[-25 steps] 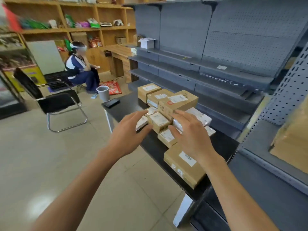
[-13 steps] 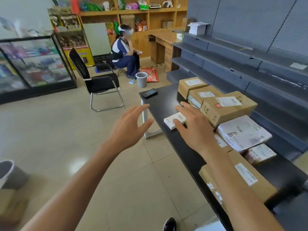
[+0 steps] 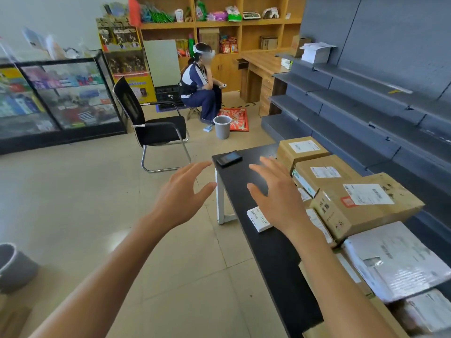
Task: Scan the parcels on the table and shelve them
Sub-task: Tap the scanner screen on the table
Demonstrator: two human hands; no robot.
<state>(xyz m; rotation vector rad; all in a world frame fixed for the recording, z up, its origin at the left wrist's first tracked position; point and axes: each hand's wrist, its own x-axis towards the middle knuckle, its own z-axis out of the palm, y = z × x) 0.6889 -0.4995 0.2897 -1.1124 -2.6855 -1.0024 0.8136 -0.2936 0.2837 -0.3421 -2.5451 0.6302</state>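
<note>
Several cardboard parcels (image 3: pixel 361 203) with white labels crowd the right side of the black table (image 3: pixel 244 176); a white bagged parcel (image 3: pixel 395 259) lies nearer me. A small white box (image 3: pixel 258 219) lies flat near the table's front edge. A black handheld scanner (image 3: pixel 229 158) rests at the table's far corner. My right hand (image 3: pixel 275 196) hovers over the table with fingers spread, holding nothing, above the small white box. My left hand (image 3: pixel 185 193) is held out beside the table edge, fingers straight, empty. Grey metal shelves (image 3: pixel 353 98) run behind the table.
A black chair (image 3: pixel 151 123) stands on the tiled floor to the left of the table, with a grey bin (image 3: pixel 222 126) beyond it. A seated person (image 3: pixel 200 89) is at the back. A glass display case (image 3: pixel 61 98) lines the left wall. Another grey bin (image 3: pixel 14 267) sits at bottom left.
My view has swung left from the parcel pile toward the table's far end. Both hands have lifted off the parcels and now reach out open toward the scanner end.
</note>
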